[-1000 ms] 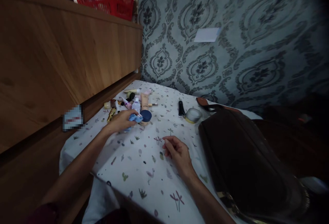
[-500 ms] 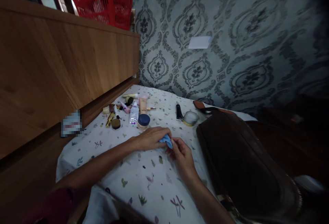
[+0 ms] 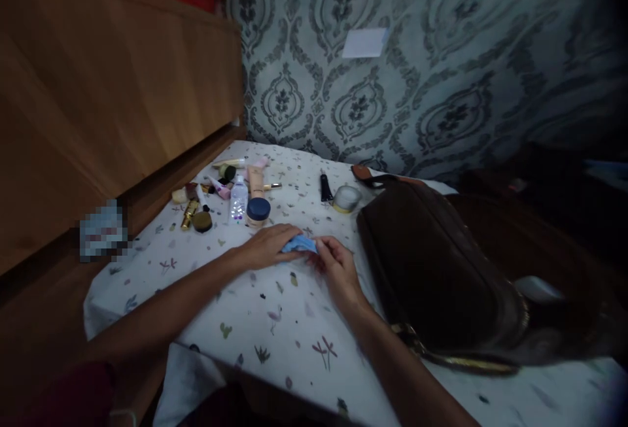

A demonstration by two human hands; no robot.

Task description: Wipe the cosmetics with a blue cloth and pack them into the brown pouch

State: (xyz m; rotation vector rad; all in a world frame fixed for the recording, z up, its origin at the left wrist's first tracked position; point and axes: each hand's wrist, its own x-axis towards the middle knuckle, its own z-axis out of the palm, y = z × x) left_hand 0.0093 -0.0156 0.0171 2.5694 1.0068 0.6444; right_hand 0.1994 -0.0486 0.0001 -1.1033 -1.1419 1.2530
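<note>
Printed tablecloth (image 3: 275, 348) — room btwn front edge & L fingers (image 3: 287, 231) + R fingers (image 3: 328, 254), pinching blue wad (image 3: 300, 244).

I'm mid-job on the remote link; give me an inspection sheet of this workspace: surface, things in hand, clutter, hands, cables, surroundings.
Surface: white printed cloth, some creases.
Things in hand: soft blue item, between both hands; exact nature unclear.
Clutter: clear bottle, blue-lidded jar and other small cosmetics grouped at left; black tube and grey-lidded jar farther right; brown bag at right.
Hands: left hand has a grip on the blue item; right hand pinches its end.
Cables: nothing seen.
Surroundings: wooden cabinet left, patterned wall behind.
</note>
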